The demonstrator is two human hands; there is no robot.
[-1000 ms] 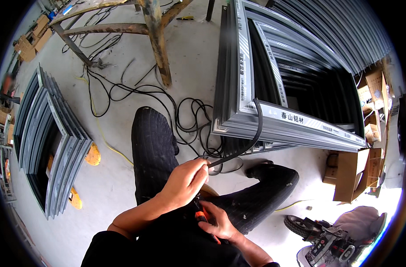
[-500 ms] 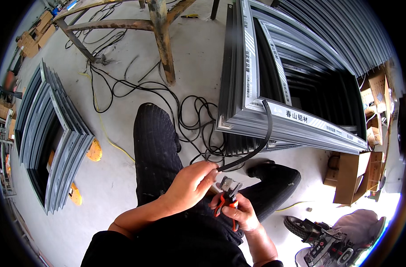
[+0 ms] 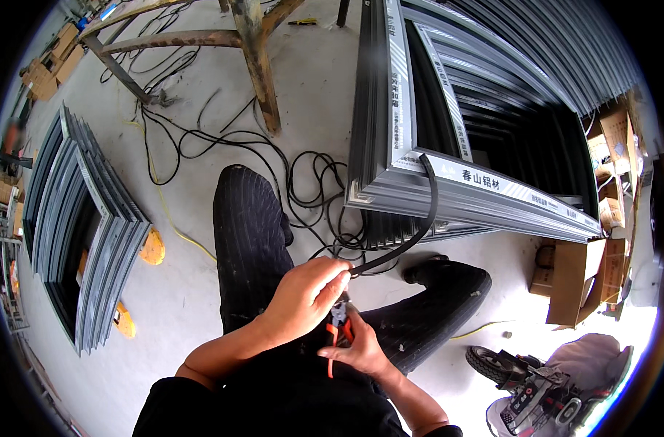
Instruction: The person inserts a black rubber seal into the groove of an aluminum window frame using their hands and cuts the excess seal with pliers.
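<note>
Head view shows a person sitting on a grey concrete floor [image 3: 201, 291], legs in dark trousers stretched forward. The left hand [image 3: 306, 295] is closed around the end of a black rubber strip [image 3: 419, 226], pinching it between thumb and fingers. This strip rises in a curve from the hand up to the corner of a stack of grey aluminium frames [image 3: 448, 182] and lies over the top frame there. The right hand [image 3: 357, 349] is clenched on a pair of pliers with orange handles [image 3: 338, 328], whose head sits just under the left hand, close to the strip end; whether the pliers touch the strip I cannot tell.

Concerning containers: brown cardboard boxes [image 3: 576, 280] stand at the right, beside the frame stack; the content I cannot see. More cardboard boxes [image 3: 52, 65] are at the far left top, also too small to tell the inside.

A second stack of frames [image 3: 84, 233] leans at the left. Loose black cables [image 3: 303, 182] coil on the floor between the legs and the frames. A rusty metal trestle [image 3: 255, 58] stands at the top.
</note>
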